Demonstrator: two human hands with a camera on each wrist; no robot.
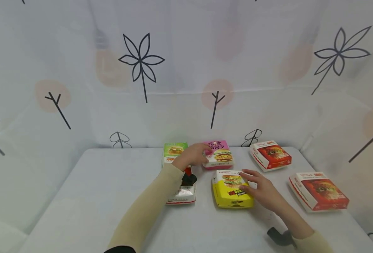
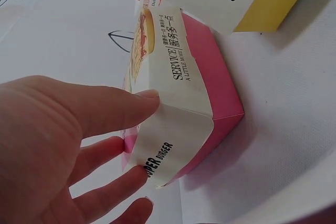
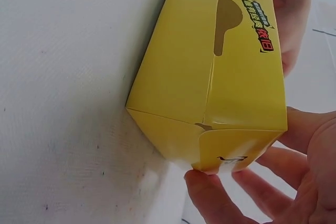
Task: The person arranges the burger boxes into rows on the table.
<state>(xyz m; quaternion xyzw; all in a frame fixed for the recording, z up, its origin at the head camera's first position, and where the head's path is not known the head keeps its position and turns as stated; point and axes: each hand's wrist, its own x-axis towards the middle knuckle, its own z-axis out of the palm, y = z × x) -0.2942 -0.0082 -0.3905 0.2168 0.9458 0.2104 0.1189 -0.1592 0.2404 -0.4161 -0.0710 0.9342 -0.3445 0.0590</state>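
The left hand [image 1: 194, 154] reaches to the pink and white burger box [image 1: 218, 154] at the back middle; in the left wrist view its thumb and fingertips touch that box's side [image 2: 178, 124], fingers spread. Nearer the front, the right hand [image 1: 262, 188] lies against the right side of the yellow burger box [image 1: 233, 189]. Seen from the right wrist, its fingers, slightly bent, touch the end and top of the yellow box [image 3: 178, 72]. Both boxes rest on the table.
A green box [image 1: 175, 150] stands at the back, left of the pink one. Partly under the left forearm are a white and red box [image 1: 182, 195] and a dark object. Two red boxes [image 1: 273, 156] [image 1: 324, 191] sit on the right side of the white table [image 1: 110, 196].
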